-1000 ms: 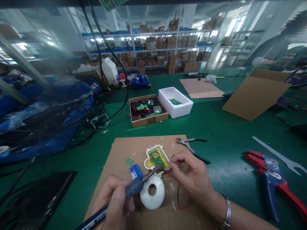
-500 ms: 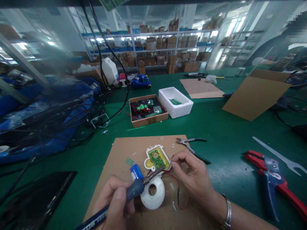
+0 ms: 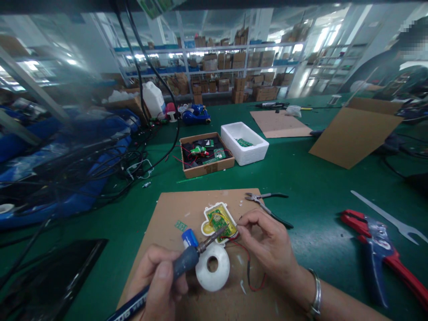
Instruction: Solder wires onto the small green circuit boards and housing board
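Observation:
My left hand [image 3: 160,278] is closed around a soldering iron [image 3: 187,261], whose tip reaches the green circuit board [image 3: 219,222] in a white-rimmed case [image 3: 204,227]. At the case's right edge, my right hand [image 3: 267,240] pinches something thin, seemingly a wire end, too small to name surely. A red and black wire [image 3: 248,263] runs from the case below my right hand. Just below the case lies a white ring-shaped part [image 3: 214,281], with a blue cylinder [image 3: 190,238] beside it. A small green board [image 3: 180,225] rests on the brown work board [image 3: 167,205].
Cutting pliers [image 3: 267,207] lie right of the case. Farther right are a red-and-blue tool [image 3: 374,249] and a wrench [image 3: 388,218]. Behind stand a cardboard box of parts [image 3: 209,169] and a white foam box [image 3: 252,154]. Black cables [image 3: 167,151] hang at left. A person [image 3: 374,71] is at far right.
The soldering iron's tip has moved slightly up over the circuit board. My right hand has barely shifted.

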The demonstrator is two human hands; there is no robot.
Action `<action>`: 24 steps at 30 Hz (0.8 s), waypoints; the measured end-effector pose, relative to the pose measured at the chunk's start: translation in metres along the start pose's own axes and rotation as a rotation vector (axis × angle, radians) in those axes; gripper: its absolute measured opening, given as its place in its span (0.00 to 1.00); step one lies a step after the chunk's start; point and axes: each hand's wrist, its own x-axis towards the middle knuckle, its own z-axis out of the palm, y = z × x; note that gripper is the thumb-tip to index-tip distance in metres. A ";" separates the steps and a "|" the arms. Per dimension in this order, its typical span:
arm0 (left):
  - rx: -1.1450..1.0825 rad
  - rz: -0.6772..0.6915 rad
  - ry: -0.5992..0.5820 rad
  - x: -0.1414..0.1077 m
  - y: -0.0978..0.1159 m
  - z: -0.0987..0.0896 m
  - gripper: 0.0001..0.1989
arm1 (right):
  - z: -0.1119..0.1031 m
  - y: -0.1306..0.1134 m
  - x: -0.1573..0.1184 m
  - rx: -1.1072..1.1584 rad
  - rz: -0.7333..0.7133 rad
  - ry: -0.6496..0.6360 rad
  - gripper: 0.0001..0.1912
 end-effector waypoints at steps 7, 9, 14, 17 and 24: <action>0.018 0.001 -0.011 0.001 0.001 -0.001 0.15 | 0.001 0.001 0.001 -0.013 0.021 -0.022 0.04; 0.024 -0.011 -0.026 0.002 0.001 -0.002 0.15 | 0.001 0.002 0.000 -0.010 0.030 -0.031 0.04; 0.040 0.008 -0.012 0.002 0.000 -0.002 0.15 | 0.002 0.005 -0.001 0.004 0.051 -0.044 0.03; 0.040 0.007 -0.024 0.002 0.000 -0.002 0.15 | 0.002 0.005 -0.001 0.009 0.050 -0.044 0.03; 0.028 0.001 -0.038 0.002 -0.002 -0.002 0.15 | 0.002 0.002 0.001 0.015 0.029 -0.037 0.03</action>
